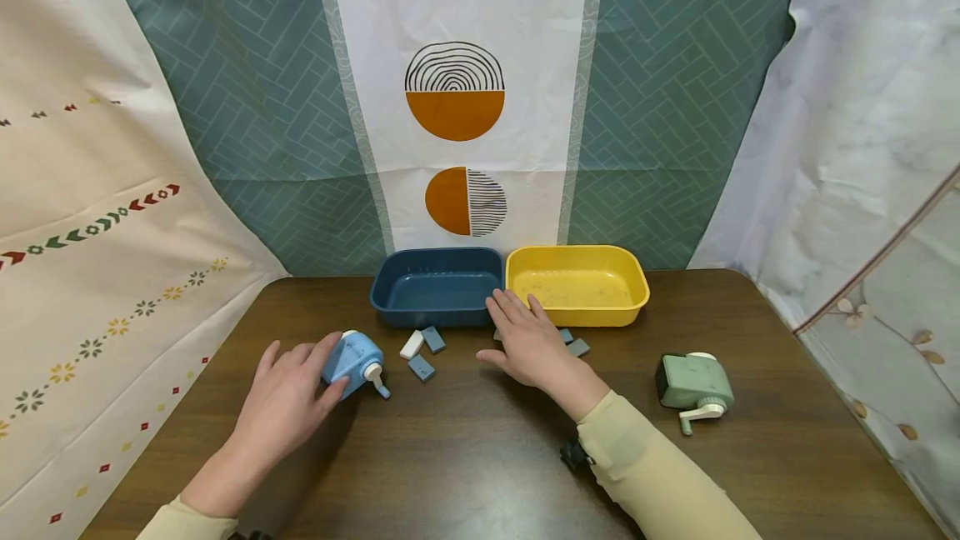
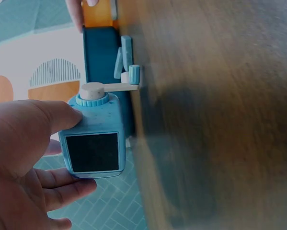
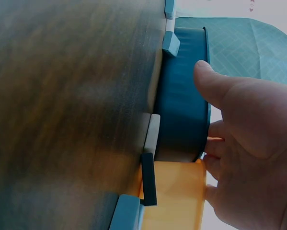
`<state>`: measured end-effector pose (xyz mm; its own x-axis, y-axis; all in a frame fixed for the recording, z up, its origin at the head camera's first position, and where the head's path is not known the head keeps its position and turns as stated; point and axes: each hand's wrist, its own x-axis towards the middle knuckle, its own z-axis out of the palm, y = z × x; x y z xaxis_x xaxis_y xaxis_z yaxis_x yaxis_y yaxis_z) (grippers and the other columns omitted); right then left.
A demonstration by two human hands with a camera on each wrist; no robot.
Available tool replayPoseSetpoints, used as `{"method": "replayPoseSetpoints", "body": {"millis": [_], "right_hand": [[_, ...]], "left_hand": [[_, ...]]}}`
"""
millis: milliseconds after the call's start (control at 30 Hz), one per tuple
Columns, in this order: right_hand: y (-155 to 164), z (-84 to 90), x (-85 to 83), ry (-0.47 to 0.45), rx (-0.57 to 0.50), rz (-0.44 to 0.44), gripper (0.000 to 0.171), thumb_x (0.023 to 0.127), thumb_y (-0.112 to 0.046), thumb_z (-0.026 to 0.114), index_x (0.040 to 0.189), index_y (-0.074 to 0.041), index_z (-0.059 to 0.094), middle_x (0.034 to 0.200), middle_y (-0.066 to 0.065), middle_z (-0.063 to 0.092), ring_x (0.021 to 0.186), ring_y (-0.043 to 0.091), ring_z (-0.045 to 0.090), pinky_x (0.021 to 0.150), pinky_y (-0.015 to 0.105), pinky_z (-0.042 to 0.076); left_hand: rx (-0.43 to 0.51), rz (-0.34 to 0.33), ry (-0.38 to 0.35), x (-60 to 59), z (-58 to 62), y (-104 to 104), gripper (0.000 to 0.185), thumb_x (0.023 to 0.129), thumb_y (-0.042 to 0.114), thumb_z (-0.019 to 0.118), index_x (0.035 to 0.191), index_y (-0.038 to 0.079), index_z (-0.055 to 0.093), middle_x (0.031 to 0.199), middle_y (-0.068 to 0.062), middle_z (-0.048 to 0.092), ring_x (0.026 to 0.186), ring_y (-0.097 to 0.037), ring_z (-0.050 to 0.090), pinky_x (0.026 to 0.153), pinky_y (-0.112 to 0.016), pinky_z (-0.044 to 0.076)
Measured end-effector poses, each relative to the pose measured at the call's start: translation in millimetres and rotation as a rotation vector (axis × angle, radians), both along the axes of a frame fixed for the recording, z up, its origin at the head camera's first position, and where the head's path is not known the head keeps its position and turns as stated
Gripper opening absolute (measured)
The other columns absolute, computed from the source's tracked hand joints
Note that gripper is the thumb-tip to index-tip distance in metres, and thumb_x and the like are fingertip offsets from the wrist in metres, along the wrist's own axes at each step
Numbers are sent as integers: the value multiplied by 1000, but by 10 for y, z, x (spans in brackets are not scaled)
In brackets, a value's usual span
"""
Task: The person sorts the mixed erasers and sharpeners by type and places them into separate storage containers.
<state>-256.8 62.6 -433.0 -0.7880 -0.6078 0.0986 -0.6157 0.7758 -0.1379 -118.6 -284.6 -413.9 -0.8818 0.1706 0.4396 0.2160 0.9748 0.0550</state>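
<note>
My left hand grips a light blue hand-crank sharpener that stands on the brown table, thumb on one side and fingers on the other. In the left wrist view the left hand wraps the sharpener, whose white crank points away. My right hand lies flat with straight fingers in front of the blue tray and the yellow tray, above small blocks. In the right wrist view the right hand sits by the blue tray, with a dark block below it.
A white block and two blue-grey blocks lie between my hands, before the blue tray. A green hand-crank sharpener stands on the right of the table. Patterned cloths hang behind and to both sides.
</note>
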Motion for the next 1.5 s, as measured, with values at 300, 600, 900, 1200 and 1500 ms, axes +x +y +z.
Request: {"method": "replayPoseSetpoints", "body": {"millis": [300, 600, 900, 1200, 1500], "right_hand": [[4, -6, 1, 5, -16, 2, 92, 107, -59, 66, 174, -5, 31, 181, 15, 25, 169, 30, 19, 135, 55, 11], [4, -10, -8, 1, -26, 7, 92, 107, -59, 66, 173, -5, 32, 181, 16, 25, 168, 32, 20, 135, 56, 11], [5, -41, -32, -7, -12, 0, 93, 108, -60, 65, 174, -6, 29, 182, 14, 22, 169, 30, 17, 136, 54, 9], [-1, -36, -20, -20, -17, 5, 91, 108, -58, 65, 174, -5, 29, 182, 15, 23, 169, 31, 17, 136, 55, 9], [4, -21, -17, -29, -10, -4, 92, 108, -59, 64, 175, -7, 29, 183, 13, 21, 169, 30, 16, 136, 55, 7]], "left_hand": [[11, -27, 53, -103, 71, 38, 68, 89, 20, 92, 148, 1, 63, 120, -26, 74, 111, -47, 71, 115, -78, 31], [19, -34, 69, -234, 177, 95, 68, 91, 21, 90, 149, 1, 62, 122, -27, 74, 112, -48, 70, 118, -76, 29], [18, -56, 76, -406, 277, 167, 65, 93, 21, 88, 150, 2, 62, 122, -28, 74, 113, -46, 70, 120, -76, 28], [28, -47, 51, -579, 306, 188, 61, 96, 22, 85, 150, 3, 64, 123, -27, 73, 114, -46, 69, 123, -76, 25], [36, -26, 3, -787, 354, 223, 57, 100, 24, 82, 151, 5, 66, 127, -26, 72, 120, -45, 66, 125, -74, 21]]}}
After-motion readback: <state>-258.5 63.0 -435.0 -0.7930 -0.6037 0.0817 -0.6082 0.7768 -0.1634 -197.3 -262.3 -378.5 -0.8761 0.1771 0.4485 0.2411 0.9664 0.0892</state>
